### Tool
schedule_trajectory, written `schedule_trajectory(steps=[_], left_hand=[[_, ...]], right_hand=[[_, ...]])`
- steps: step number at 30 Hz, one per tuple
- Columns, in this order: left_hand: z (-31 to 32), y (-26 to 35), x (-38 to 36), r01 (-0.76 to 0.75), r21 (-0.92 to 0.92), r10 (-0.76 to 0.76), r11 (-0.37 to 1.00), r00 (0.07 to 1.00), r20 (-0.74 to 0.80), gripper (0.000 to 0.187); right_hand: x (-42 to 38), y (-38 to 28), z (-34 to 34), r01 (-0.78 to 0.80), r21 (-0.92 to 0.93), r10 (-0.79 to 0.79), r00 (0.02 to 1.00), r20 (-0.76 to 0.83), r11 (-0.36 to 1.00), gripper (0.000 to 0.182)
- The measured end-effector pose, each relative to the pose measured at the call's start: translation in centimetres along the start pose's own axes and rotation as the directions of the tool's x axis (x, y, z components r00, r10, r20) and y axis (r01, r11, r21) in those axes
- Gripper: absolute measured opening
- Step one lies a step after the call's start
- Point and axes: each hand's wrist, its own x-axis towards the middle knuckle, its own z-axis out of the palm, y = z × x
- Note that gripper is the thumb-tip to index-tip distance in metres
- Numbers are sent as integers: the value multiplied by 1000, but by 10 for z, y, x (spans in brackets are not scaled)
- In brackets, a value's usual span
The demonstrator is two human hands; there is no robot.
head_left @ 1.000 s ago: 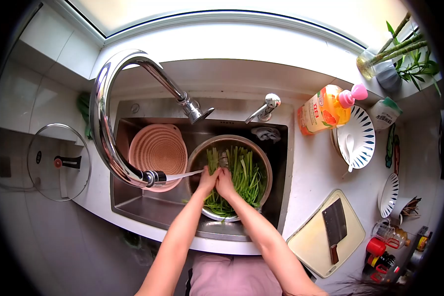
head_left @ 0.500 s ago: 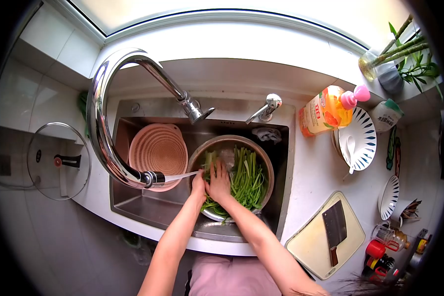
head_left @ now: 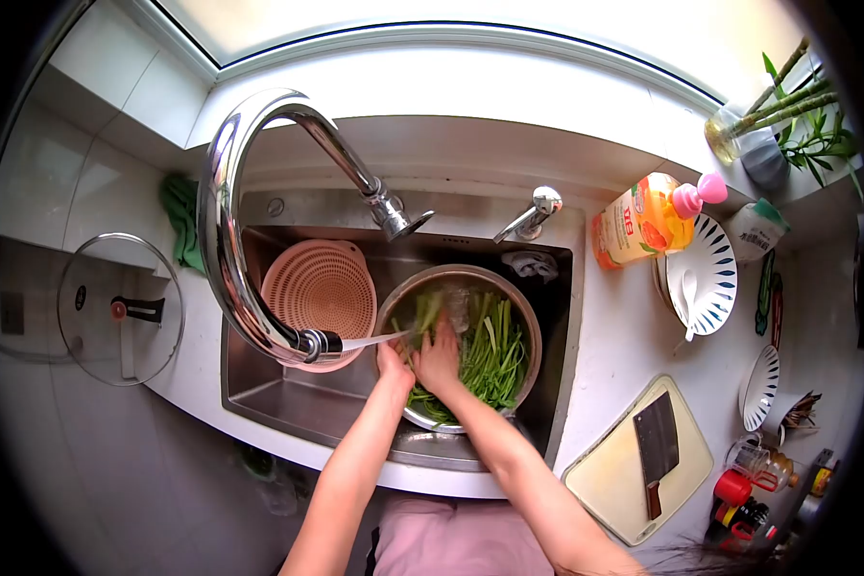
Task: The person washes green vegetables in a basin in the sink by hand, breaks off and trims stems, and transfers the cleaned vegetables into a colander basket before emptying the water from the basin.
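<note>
A steel bowl point(head_left: 534, 331) in the sink holds water and long leafy green stalks point(head_left: 494, 360). My left hand point(head_left: 395, 365) is at the bowl's left side, its fingers curled against a bunch of stalks and partly hidden. Right beside it, my right hand point(head_left: 438, 360) reaches in with fingers stretched over the same bunch, slightly blurred. Water runs from the chrome faucet point(head_left: 322, 346) onto the greens near my left hand.
A pink colander point(head_left: 319, 293) stands left of the bowl in the sink point(head_left: 288, 403). To the right, a cleaver point(head_left: 657, 442) lies on a cutting board point(head_left: 600, 475). Behind it are an orange soap bottle point(head_left: 634, 226) and a patterned bowl point(head_left: 715, 278). A glass lid point(head_left: 91, 336) is at left.
The whole view has shifted slightly, putting the sink further right in the picture. Both hands stay in the bowl, and the bunch of stalks by them has moved and blurred.
</note>
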Motion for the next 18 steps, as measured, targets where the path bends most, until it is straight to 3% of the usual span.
schedule_trajectory(steps=[3, 4, 5, 7, 8, 9, 11, 12, 13, 15, 16, 18], left_hand=[[-4, -5, -8, 22, 132, -18, 991, 999, -32, 34], [4, -2, -26, 38, 224, -28, 974, 998, -50, 32], [-7, -7, -21, -31, 417, -72, 908, 971, 228, 36], [-6, -31, -20, -242, 639, 126, 730, 967, 222, 39], [0, -30, -16, -158, 595, 29, 788, 975, 221, 49], [6, -28, -14, -162, 591, 29, 791, 973, 228, 49], [14, -24, -12, -90, 528, -37, 844, 974, 225, 58], [20, -13, -23, -60, 531, -105, 845, 955, 276, 64], [13, -17, -8, -111, 585, -66, 804, 960, 273, 59], [11, 6, -21, -243, 653, -116, 717, 882, 456, 57], [12, 15, -32, -296, 654, -24, 696, 901, 434, 37], [7, 22, -33, -313, 721, 34, 618, 927, 373, 37]], right_hand=[[4, 29, -10, 41, 41, -39, 997, -64, 998, 60], [7, 23, -8, -52, 153, 86, 971, -224, 987, 55], [10, 15, -4, -49, 154, 82, 971, -223, 987, 55], [12, 3, 4, -288, 309, 338, 934, -120, 906, 55], [17, 6, -1, -302, 433, 317, 948, 41, 849, 62], [20, 7, -6, -299, 429, 315, 948, 34, 852, 62], [24, 11, -15, -335, 854, 363, 912, 189, 397, 69], [27, 16, -20, -264, 893, 283, 945, 164, 365, 73], [27, 22, -26, -286, 914, 250, 944, 217, 287, 73], [26, 16, -60, -306, 941, 262, 929, 262, 145, 67], [27, 20, -62, -303, 941, 258, 931, 259, 149, 67], [26, 27, -55, -259, 879, 253, 953, 166, 401, 64]])
